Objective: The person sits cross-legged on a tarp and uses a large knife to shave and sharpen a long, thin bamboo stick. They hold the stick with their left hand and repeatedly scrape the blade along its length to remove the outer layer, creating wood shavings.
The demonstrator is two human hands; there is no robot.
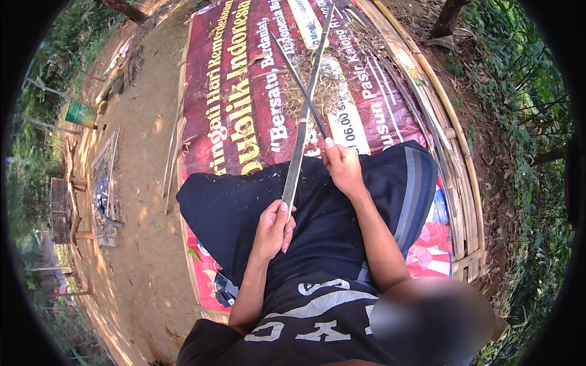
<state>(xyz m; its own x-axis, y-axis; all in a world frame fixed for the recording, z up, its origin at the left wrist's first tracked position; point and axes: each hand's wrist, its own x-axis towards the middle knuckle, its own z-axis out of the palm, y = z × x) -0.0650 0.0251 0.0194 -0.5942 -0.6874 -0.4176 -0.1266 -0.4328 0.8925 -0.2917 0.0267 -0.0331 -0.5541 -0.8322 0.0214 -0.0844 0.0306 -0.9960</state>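
My left hand (274, 230) is closed round the lower end of a long bamboo strip (296, 160), dark on one face and pale along its edge. From there the strip slants up and away over my lap. A slim, dark, straight piece (293, 74) is gripped at its near end by my right hand (343, 166); whether it is a blade or a stick I cannot tell. It crosses the bamboo strip a little beyond my hands. Curly pale shavings (329, 88) lie heaped beneath the crossing.
I sit on a bamboo platform (467, 177) covered by a red printed banner (207, 122). More long strips (421, 116) lie along its right side. Dark cloth (232, 198) covers my legs. Left is bare ground (140, 152) with a green drum (80, 114); greenery borders the right.
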